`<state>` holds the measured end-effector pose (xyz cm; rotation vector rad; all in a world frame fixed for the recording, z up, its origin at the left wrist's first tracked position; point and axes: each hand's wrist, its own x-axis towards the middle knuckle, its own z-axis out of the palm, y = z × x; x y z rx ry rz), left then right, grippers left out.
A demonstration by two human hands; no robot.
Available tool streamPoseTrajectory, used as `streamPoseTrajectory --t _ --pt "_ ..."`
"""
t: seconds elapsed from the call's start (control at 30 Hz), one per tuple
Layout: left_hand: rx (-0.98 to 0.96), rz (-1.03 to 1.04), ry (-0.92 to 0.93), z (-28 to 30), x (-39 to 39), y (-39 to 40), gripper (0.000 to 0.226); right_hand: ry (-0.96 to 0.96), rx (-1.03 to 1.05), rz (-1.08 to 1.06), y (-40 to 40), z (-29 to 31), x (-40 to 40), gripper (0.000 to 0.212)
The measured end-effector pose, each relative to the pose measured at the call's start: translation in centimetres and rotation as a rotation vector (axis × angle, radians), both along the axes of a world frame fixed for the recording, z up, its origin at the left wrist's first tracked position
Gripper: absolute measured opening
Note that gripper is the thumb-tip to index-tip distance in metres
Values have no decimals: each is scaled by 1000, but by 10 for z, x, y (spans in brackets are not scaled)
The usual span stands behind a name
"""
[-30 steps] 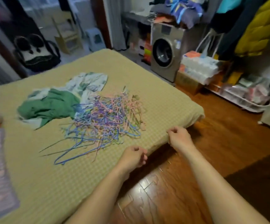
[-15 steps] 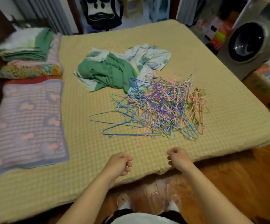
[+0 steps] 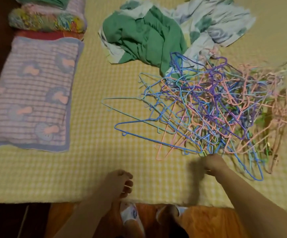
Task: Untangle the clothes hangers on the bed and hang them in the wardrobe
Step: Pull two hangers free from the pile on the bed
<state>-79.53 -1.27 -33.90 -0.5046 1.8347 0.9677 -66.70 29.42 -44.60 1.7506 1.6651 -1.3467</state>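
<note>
A tangled pile of thin wire hangers [image 3: 221, 110] in blue, purple, pink and green lies on the yellow checked bed [image 3: 91, 165], right of centre. One blue hanger [image 3: 149, 134] sticks out of the pile to the left. My right hand [image 3: 212, 163] is at the pile's near edge with curled fingers, blurred by motion; whether it holds a hanger cannot be told. My left hand [image 3: 119, 183] hovers over the bed's near edge, fingers loosely curled, holding nothing.
A crumpled green garment [image 3: 142, 35] and a white patterned cloth [image 3: 213, 21] lie just behind the pile. A purple checked pillow [image 3: 31, 93] and folded bedding [image 3: 46, 21] are at the left. Wooden floor and my slippered feet [image 3: 130, 219] show below the bed's edge.
The view has dropped and closed in on the bed. My right hand has moved forward from the bed's edge to the near side of the hanger pile. My left hand stays near the edge.
</note>
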Motion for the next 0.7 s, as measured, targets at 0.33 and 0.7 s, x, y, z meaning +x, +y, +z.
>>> streamPoseTrajectory --t 0.33,0.7 --pt "52 22 -177 -73 -14 78 15 271 -140 -329 1 -58 -32 11" --pt "255 270 -227 -61 -21 81 50 603 -416 356 -80 33 -59 28"
